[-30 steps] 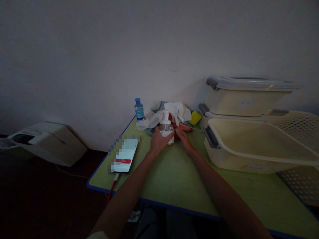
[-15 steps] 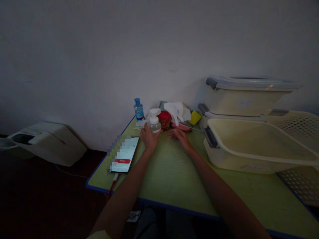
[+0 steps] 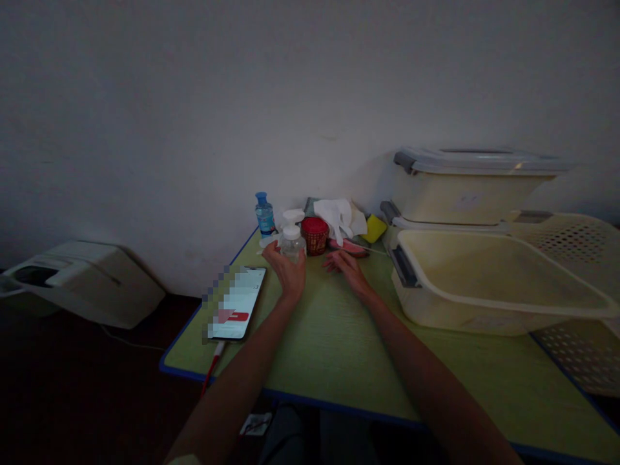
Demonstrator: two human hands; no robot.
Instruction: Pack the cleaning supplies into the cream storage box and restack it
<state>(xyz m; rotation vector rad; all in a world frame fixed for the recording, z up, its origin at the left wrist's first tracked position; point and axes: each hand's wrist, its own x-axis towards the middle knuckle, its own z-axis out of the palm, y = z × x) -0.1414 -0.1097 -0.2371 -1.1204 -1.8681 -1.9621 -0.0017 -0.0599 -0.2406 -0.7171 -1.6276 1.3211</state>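
A small clear jar with a white lid point(image 3: 291, 240) stands upright near the back of the green table. My left hand point(image 3: 289, 274) is closed around it, fingers on its left side and thumb on its right. To the right, my right hand point(image 3: 349, 270) hovers low over the tabletop or rests on it, fingers loosely apart and pointing left, holding nothing. Just behind the hands is a dark red round container with a bright red top point(image 3: 315, 236). A pink item point(image 3: 349, 247) lies beyond my right hand.
A blue bottle point(image 3: 264, 214), white gloves point(image 3: 336, 215) and a yellow sponge point(image 3: 374, 228) are along the wall. A phone point(image 3: 237, 303) with a red cable lies left. On the right stand an open cream bin point(image 3: 465, 316), a lidded bin point(image 3: 475, 197) and a perforated basket point(image 3: 576, 236).
The whole view has shifted slightly. Relative to the red container, the jar and my left hand have moved a little left, with the thumb now more upright. My right hand stays nearly still.
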